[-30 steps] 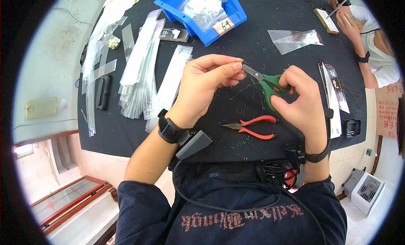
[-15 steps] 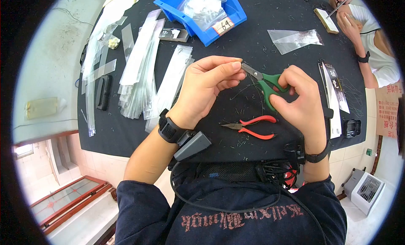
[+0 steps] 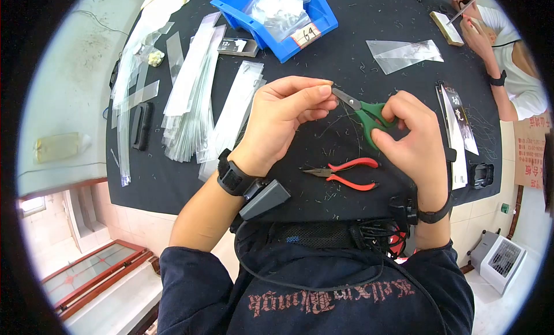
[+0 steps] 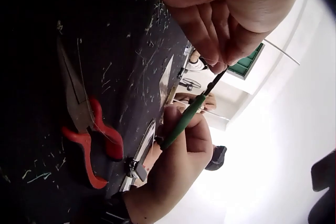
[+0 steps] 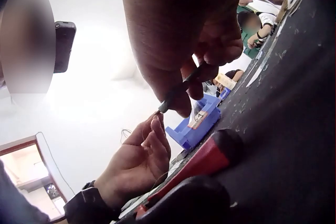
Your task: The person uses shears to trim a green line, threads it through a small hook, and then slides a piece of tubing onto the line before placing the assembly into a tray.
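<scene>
Right hand (image 3: 412, 132) grips green-handled scissors (image 3: 363, 113) | left hand (image 3: 277, 116) pinches thin line (image 3: 334, 121) | red-handled pliers (image 3: 330, 173) lie nearby

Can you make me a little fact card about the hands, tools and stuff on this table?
Right hand: holds green-handled scissors
Left hand: pinches something tiny, too small to name, by the scissors' tip
Pliers: red-handled, lying on the black cloth
Blue bin: holds see-through bags
Clear strips: heaped on the head view's left side

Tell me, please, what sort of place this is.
Probably a handwork workshop: scissors and red-handled pliers, a black-covered table strewn with thin scraps, and a blue bin.
</scene>
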A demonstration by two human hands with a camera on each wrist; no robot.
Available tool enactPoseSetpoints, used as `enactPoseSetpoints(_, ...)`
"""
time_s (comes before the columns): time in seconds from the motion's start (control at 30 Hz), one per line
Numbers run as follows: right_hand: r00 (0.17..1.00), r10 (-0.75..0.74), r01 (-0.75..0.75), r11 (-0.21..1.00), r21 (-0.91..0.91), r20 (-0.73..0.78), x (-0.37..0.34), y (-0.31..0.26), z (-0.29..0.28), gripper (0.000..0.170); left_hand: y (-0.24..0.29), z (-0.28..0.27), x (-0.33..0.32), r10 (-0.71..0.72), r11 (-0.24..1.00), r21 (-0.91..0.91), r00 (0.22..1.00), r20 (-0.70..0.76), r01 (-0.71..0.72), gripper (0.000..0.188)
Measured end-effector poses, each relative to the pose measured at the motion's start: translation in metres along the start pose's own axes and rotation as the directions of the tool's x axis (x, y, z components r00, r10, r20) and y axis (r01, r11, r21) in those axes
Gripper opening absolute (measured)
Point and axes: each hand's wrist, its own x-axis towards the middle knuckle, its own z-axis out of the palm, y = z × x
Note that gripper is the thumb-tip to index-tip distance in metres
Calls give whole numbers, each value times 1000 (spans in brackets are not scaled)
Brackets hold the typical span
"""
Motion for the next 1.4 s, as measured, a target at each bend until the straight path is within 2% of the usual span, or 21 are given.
enactPoseSetpoints(0.13,1000,1,-1,1000,-25,-2,-1,1,1,23,1,0,0,14,998,58,1000,-14,-14,17)
enactPoseSetpoints(0.53,999,-37,36,994,-108,-6,-1,3,1,24,0,1,-1,16,998,53,1000,-12,-15,16)
enactPoseSetpoints(0.83,1000,-1,2,996,-87,14,-1,1,2,25,2,2,-1,5,997,79,1000,-11,-4,15)
enactPoseSetpoints(1.07,999,-38,38,996,-85,7,-2,4,2,22,1,1,0,15,995,97,1000,-9,-14,15)
enactPoseSetpoints(1.13,1000,0,1,999,-40,29,-1,1,1,25,2,1,-1,13,995,104,1000,-17,-11,16)
enactPoseSetpoints(1.4,1000,10,-10,1000,0,22,-1,2,1,25,0,0,0,1,998,58,1000,-16,-1,16)
